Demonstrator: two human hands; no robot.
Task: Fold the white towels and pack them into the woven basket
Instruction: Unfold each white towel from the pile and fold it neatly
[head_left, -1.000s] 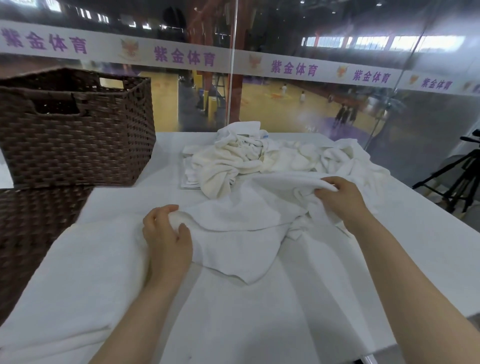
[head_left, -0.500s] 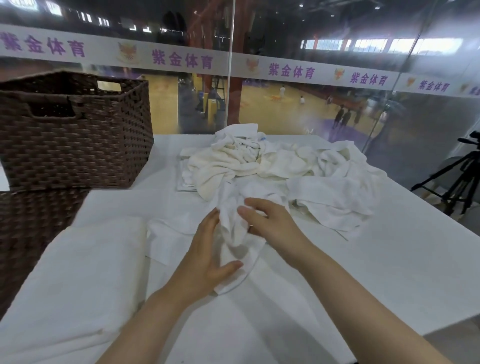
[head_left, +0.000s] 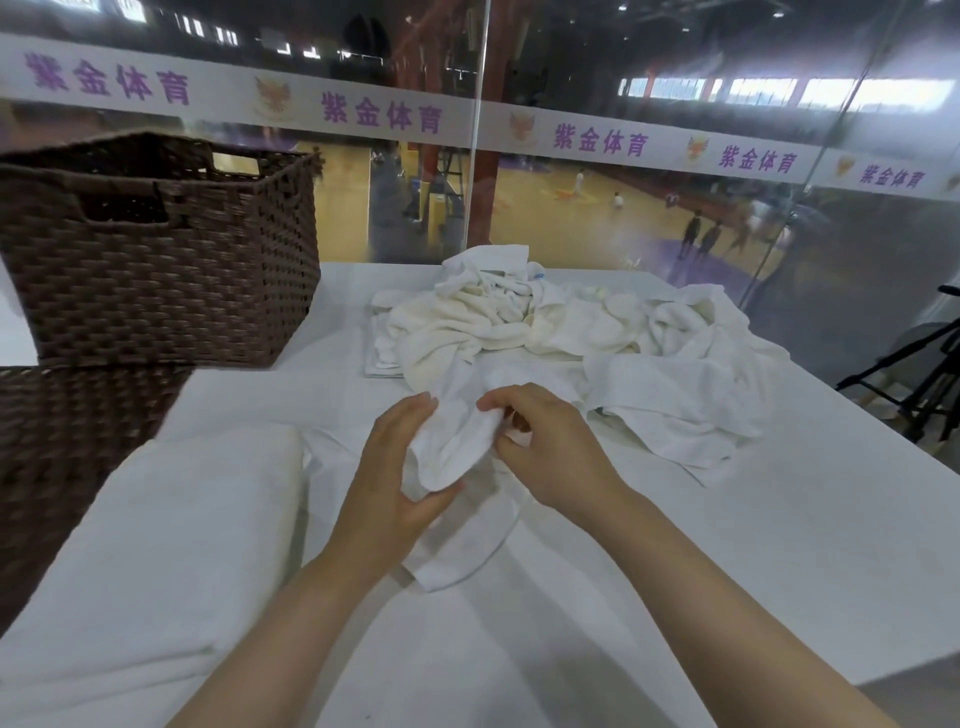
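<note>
1. Folded white towel stack (head_left: 156, 545), lower left of frame, on the white table (head_left: 779, 571).
2. Frame centre: left hand (head_left: 395, 483) and right hand (head_left: 545, 447) both pinch one crumpled white towel (head_left: 457, 447), fingers curled.
3. Unfolded white towel heap (head_left: 571, 332) beyond.
4. Brown woven basket (head_left: 156, 270), upper left.

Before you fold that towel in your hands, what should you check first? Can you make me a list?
1. Both hands have the towel: ok. The left hand and right hand grip the bunched white towel.
2. Towel spread flat for folding: not ok, it is crumpled.
3. Free of the towel pile: cannot tell, the white cloth runs together.
4. Bare table in front to lay it on: ok.
5. Woven basket is open on top: ok.
6. Room inside the basket: cannot tell, its inside is hidden.
</note>
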